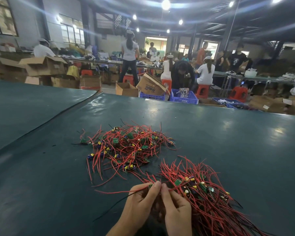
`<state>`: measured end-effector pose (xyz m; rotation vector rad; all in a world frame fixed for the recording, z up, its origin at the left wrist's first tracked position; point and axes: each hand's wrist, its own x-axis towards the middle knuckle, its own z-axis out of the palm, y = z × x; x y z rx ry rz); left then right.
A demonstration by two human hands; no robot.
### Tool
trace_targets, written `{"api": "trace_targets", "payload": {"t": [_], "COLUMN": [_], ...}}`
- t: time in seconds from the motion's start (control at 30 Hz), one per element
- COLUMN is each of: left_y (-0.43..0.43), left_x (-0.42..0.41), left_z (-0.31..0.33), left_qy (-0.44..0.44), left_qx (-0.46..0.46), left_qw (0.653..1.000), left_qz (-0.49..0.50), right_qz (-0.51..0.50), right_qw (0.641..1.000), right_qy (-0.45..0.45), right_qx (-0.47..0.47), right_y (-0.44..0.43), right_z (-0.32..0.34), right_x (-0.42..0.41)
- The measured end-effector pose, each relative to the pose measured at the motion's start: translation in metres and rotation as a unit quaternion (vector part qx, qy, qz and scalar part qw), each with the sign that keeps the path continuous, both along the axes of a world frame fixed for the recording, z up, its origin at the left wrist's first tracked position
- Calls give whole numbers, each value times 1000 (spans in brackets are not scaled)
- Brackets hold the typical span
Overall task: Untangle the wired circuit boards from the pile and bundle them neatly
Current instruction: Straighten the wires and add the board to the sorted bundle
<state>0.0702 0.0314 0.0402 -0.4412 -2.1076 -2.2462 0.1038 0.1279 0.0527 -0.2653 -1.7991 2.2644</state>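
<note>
A tangled pile (126, 147) of small green circuit boards with red and black wires lies mid-table. To its right, near me, a sorted bundle (199, 189) of boards lies with wires fanned out. My left hand (140, 200) pinches a small green board (150, 186) at its fingertips, its red and black wires trailing left. My right hand (175, 206) pinches a red wire right beside it, touching the bundle's edge. Both hands meet fingertip to fingertip.
The dark green table cover (228, 142) has a seam (46, 123) running diagonally on the left. Beyond the far edge stand blue crates (184, 97), cardboard boxes (126, 89), red stools and several people at other tables.
</note>
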Motion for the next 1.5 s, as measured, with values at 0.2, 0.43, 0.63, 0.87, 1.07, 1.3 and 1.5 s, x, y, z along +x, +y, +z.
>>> {"api": "trace_targets", "payload": {"t": [0.2,0.43,0.63,0.87,1.07,1.3,1.5], "left_y": [1,-15,-15,-9,-9,-8,-11], "left_x": [0,-8,-9,-3,-4,-8,-7], "left_z": [1,8,7,2,-1,-8,-16], "left_qy": [37,64,28,-63,-68,11,157], "left_qx": [7,10,22,39,-5,-112,-272], "left_qw": [999,998,999,993,992,986,946], "left_qz": [-1,2,14,-94,-105,-120,-78], "right_qz": [-18,-88,-110,-49,5,-65,-63], "right_qw": [999,986,974,997,984,955,981], "right_qy": [5,38,56,65,12,-32,-182], "right_qx": [-45,-139,-189,-4,176,289,7], "right_y": [2,32,38,20,0,15,33], "right_z": [3,15,18,9,-7,-14,-12], "right_x": [-3,-5,-6,-1,3,-1,-9]}}
